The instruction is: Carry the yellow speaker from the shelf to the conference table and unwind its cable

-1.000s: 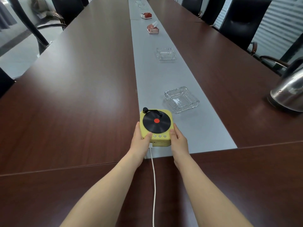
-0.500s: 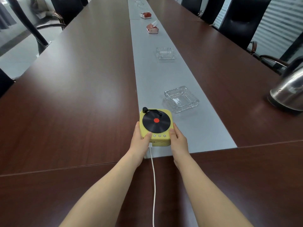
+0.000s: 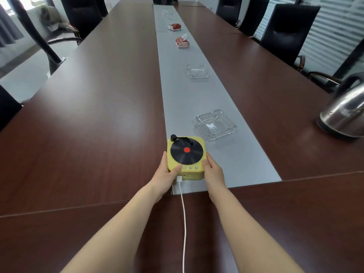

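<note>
head view: long dark-wood conference table (image 3: 98,119), grey runner strip (image 3: 183,99) down its middle. steel kettle (image 3: 346,113) at the right edge. glass ashtray (image 3: 216,124) on the strip, just beyond the yellow speaker (image 3: 186,154). speaker sits flat at the strip's near end, black disc on top. left hand (image 3: 167,175) and right hand (image 3: 213,171) clasp its two sides, fingers curled around it. white cable (image 3: 184,217) plugged into the near face, trailing straight toward the person.
</note>
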A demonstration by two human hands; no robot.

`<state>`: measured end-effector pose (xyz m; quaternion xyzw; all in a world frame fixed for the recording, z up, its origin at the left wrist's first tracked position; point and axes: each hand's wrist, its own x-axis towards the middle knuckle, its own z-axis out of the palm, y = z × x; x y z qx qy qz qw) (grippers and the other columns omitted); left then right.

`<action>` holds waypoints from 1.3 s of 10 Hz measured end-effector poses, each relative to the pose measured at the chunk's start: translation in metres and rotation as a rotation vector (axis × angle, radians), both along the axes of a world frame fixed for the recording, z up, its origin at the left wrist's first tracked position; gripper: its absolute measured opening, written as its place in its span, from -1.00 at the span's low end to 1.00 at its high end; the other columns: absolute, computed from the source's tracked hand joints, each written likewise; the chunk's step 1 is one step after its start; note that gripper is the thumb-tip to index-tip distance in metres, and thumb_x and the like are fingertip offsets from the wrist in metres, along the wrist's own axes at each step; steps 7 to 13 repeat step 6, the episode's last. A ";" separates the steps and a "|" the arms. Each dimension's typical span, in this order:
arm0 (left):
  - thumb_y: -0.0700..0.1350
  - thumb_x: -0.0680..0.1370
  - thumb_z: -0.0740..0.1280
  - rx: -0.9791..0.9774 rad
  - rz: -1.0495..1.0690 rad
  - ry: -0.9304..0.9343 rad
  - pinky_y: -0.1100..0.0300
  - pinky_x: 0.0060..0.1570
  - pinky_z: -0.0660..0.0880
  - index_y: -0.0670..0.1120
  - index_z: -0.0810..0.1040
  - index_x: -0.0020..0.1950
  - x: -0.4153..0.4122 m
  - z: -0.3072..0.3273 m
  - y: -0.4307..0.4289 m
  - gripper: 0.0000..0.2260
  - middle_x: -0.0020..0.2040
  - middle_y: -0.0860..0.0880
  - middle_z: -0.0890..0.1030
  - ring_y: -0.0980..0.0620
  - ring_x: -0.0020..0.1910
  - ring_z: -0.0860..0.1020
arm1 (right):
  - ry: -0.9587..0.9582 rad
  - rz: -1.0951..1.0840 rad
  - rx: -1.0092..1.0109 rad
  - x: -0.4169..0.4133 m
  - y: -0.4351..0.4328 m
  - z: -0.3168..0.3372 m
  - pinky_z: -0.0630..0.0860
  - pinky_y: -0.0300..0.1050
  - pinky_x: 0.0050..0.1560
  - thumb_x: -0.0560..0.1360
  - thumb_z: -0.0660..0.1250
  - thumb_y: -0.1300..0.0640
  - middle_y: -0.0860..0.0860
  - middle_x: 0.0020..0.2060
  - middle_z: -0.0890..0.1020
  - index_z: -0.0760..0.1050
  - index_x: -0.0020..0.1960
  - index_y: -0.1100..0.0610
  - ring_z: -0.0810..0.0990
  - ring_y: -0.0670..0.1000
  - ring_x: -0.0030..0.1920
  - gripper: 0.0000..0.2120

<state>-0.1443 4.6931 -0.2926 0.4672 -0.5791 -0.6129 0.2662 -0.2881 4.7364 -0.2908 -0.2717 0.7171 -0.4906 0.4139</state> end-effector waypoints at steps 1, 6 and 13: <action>-0.06 0.61 0.22 0.020 0.001 -0.066 0.14 0.41 0.25 0.02 -0.07 0.58 0.000 0.004 0.001 -0.37 0.47 0.07 0.32 0.04 0.45 0.30 | 0.087 0.052 0.064 0.003 -0.001 0.004 0.23 -0.06 0.46 0.65 -0.01 0.09 0.00 0.48 0.32 0.16 0.54 0.01 0.29 0.05 0.46 -0.55; -0.04 0.63 0.13 0.254 0.016 -0.298 0.04 0.24 0.46 -0.10 0.37 0.36 0.042 0.054 0.053 -0.68 0.18 -0.09 0.58 -0.05 0.17 0.57 | -0.083 0.123 0.321 0.004 0.055 0.024 0.43 0.09 0.33 0.54 0.24 0.11 0.13 0.05 0.57 0.43 0.31 0.29 0.53 0.21 0.26 -0.60; -0.04 0.63 0.13 0.254 0.016 -0.298 0.04 0.24 0.46 -0.10 0.37 0.36 0.042 0.054 0.053 -0.68 0.18 -0.09 0.58 -0.05 0.17 0.57 | -0.083 0.123 0.321 0.004 0.055 0.024 0.43 0.09 0.33 0.54 0.24 0.11 0.13 0.05 0.57 0.43 0.31 0.29 0.53 0.21 0.26 -0.60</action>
